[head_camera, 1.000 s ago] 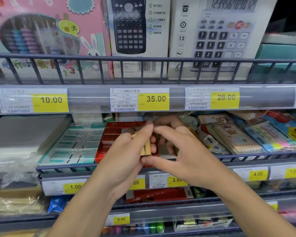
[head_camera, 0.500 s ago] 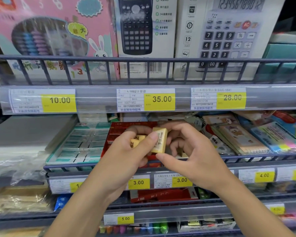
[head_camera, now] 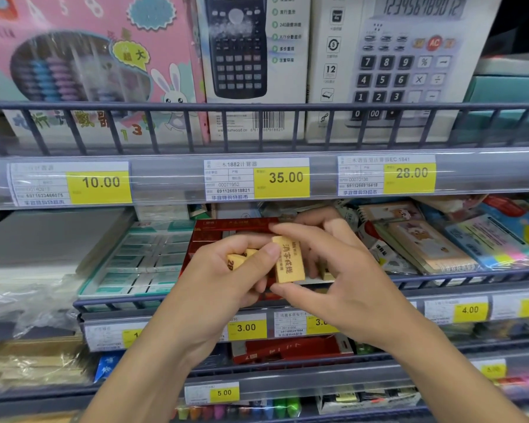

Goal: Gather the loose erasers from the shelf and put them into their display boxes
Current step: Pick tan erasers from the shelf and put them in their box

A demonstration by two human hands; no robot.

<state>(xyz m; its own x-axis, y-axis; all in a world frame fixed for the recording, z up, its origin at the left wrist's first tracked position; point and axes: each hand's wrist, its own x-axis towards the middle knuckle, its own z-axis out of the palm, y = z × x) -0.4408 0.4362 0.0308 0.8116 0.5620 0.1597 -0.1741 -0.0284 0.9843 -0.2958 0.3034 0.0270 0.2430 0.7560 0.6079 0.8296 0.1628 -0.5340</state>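
My left hand (head_camera: 223, 279) grips a small bunch of yellow erasers (head_camera: 237, 260) in its curled fingers. Its thumb lies against a larger yellow eraser (head_camera: 289, 264) with red print, which stands upright between the two hands. My right hand (head_camera: 345, 282) pinches that eraser, index finger over its top end and thumb under its bottom end. Both hands hover in front of the red display box (head_camera: 223, 232) on the middle shelf and hide most of it. A teal display box (head_camera: 141, 264) with rows of wrapped erasers lies to its left.
A wire rail (head_camera: 110, 303) fronts the middle shelf. Notebooks and sticky notes (head_camera: 434, 242) crowd the right; a plastic-wrapped stack (head_camera: 43, 239) sits at the left. Calculator boxes (head_camera: 251, 56) stand on the shelf above. Another red box (head_camera: 287, 349) lies one shelf down.
Both hands have drawn back from the red box toward me. The large eraser has turned from edge-on to upright with its printed face showing, and my right index and thumb have closed on its ends.
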